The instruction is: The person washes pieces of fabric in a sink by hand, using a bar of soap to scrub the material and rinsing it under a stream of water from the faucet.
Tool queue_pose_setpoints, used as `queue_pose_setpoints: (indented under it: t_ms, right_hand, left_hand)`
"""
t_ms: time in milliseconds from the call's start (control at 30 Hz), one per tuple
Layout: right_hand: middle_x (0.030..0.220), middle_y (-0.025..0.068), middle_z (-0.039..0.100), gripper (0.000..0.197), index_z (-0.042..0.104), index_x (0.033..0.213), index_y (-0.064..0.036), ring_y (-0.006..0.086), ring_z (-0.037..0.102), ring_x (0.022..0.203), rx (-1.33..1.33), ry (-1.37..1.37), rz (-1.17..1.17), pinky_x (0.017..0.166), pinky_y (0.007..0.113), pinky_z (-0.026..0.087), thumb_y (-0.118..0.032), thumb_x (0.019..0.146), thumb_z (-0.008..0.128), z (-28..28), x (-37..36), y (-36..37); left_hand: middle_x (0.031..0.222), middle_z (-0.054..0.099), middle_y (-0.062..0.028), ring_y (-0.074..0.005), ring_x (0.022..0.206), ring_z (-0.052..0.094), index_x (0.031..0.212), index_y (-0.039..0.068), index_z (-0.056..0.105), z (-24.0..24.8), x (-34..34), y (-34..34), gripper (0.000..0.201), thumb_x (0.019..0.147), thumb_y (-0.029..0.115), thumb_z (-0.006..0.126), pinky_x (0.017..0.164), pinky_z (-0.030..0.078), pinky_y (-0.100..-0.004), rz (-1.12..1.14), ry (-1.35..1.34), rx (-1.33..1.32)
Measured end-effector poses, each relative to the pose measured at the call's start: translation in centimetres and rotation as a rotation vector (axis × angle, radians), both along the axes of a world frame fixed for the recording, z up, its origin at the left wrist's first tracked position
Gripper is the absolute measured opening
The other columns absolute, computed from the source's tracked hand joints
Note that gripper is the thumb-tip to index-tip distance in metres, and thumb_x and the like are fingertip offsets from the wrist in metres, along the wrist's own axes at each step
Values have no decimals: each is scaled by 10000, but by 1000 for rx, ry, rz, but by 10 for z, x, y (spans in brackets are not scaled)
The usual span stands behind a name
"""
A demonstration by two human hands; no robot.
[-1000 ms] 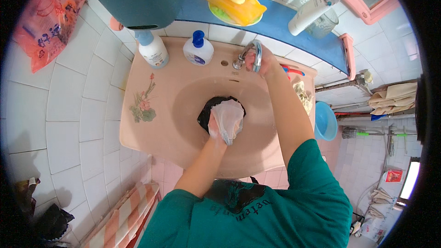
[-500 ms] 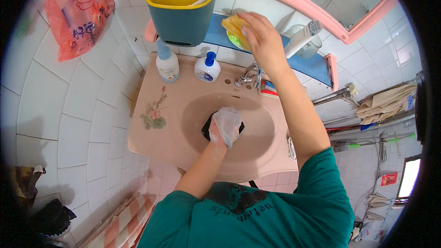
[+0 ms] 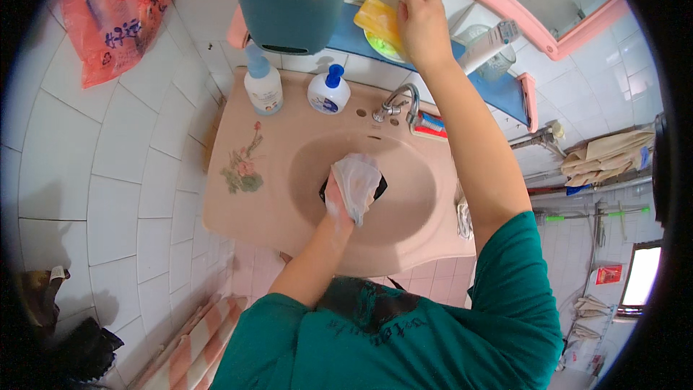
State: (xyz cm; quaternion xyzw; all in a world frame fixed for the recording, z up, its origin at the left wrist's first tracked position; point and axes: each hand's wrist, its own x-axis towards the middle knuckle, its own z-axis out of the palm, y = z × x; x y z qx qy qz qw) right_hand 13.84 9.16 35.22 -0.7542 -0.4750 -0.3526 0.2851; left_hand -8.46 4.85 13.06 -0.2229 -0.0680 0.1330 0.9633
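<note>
Over the basin of the pink sink [image 3: 426, 238], my left hand [image 3: 336, 195] is closed on a thin, see-through whitish cloth [image 3: 357, 180], which looks wet and drapes over the fingers. Dark material [image 3: 381, 188] shows beneath it in the basin. My right hand [image 3: 426, 25] is raised to the blue shelf [image 3: 498, 105], beside a yellow bar of soap [image 3: 378, 20]. The soap lies tilted on a green and white soap dish [image 3: 382, 47]. My right fingers are bent and slightly apart at its right end, seemingly not gripping it; part of them is hidden.
Two pump bottles, one with a pale blue top [image 3: 263, 87] and one with a blue pump [image 3: 329, 92], stand behind the basin. The faucet [image 3: 393, 105] is beside a brush [image 3: 431, 124]. A toothbrush holder [image 3: 289, 18] hangs above; a white tube [image 3: 491, 47] and glass cup [image 3: 498, 65] share the shelf.
My right hand has drawn back from on top of the soap to its right end, leaving the soap on the dish. My left hand has turned slightly with the cloth.
</note>
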Motion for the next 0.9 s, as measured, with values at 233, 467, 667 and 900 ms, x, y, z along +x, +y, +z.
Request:
queue_pose_setpoints:
  t_ms: [233,467,667,900]
  right_hand:
    - [817,120,548,127,653,920,-67,291,562,809,-303,413,437,716,387,471,-146,840,592,-81,-123,-91]
    - [1188,76,588,252,639,1070,-106,319,516,1118,-420,664,390,961,414,416,-193,855,541,-189,-139,-110]
    - [1218,60,574,291,609,1116,-125,307,489,1179,-572,561,581,1001,428,387,-211,852,523,-188,-175,-129]
    - [1191,66,592,261,627,1083,-120,280,485,1190,-511,722,470,1039,443,332,-183,860,506,-206,-133,-116]
  left_hand:
    - [1256,518,-102,-306,1200,461,1252,95,493,-12,-12,8,438,963,381,330,996,405,-408,-153,120,104]
    - [1333,480,-98,-265,1222,468,1333,93,419,-15,-9,-10,427,994,326,308,1040,368,-398,-177,-90,-292]
    - [1379,440,-112,-260,1260,437,1363,113,401,-20,-13,-11,451,994,355,313,1068,327,-385,-229,144,142]
    - [1388,428,-85,-244,1264,429,1369,114,375,-38,-5,-16,523,982,454,282,1077,319,-393,-187,71,-35]
